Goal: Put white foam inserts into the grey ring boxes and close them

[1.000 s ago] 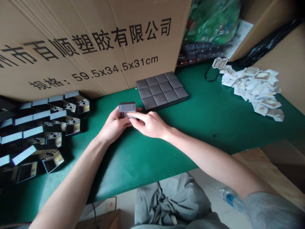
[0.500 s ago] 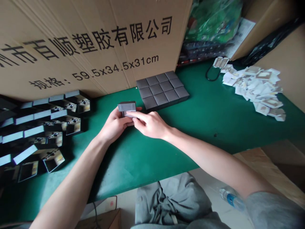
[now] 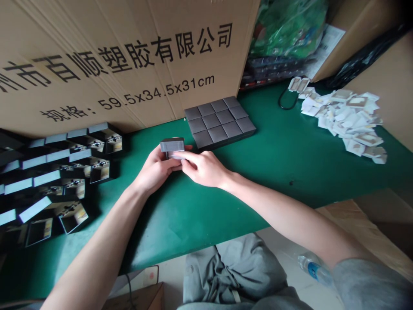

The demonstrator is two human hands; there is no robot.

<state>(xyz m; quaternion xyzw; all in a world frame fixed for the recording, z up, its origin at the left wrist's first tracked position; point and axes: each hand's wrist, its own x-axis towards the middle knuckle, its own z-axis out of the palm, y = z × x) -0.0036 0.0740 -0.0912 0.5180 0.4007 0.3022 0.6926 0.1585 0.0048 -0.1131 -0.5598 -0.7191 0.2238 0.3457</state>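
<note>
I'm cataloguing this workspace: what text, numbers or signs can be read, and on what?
"市百顺塑胶有限公司": brown cardboard carton; preceding character cropped.
"规格:59.5x34.5x31cm": same carton.
Too blurred: blue label on clear plastic bottle.
Too blurred: white paper sheet.
Too small: red mark on pale panel.

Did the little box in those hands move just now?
No, not noticeably: the little box keeps its place left of the block of dark boxes.

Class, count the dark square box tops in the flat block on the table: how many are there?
12 dark box tops: three rows of four on the green table, beyond the right hand, before the large carton. Anything underneath would be hidden.
</note>
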